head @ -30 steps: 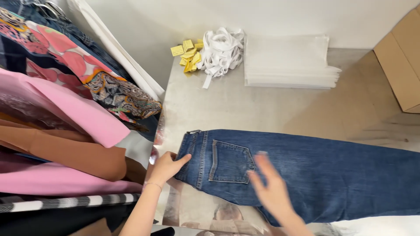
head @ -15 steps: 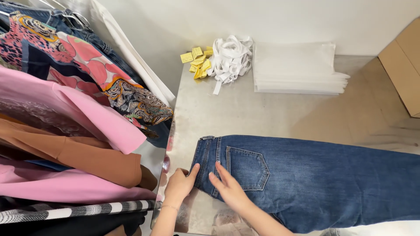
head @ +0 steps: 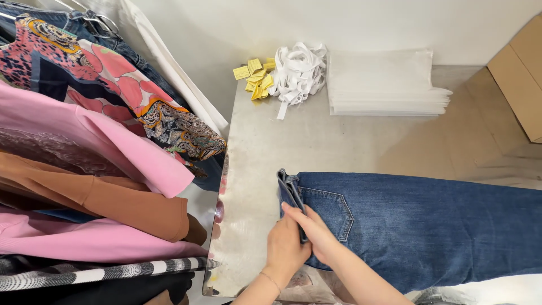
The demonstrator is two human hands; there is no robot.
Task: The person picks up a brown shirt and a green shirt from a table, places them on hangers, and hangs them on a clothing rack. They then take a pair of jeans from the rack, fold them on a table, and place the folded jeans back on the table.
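Lying at the far edge of the metal table [head: 316, 141]: yellow tags [head: 255, 75], touching a tangle of white ribbon [head: 298, 72], just beside a stack of white sheets [head: 384, 85]. Hanging at left: pink tops [head: 84, 147], a brown garment [head: 113, 197], a patterned shirt [head: 141, 101]. Sitting at right: a cardboard box [head: 519, 73].

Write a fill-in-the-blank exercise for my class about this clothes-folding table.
1. Both hands, left hand and right hand, grip the waistband of the blue denim ____.
2. The small yellow tags lie beside a heap of ____ ribbon strips.
3. The pink sweatshirt hangs to the ____ of the grey metal table.

Missing words: jeans; white; left
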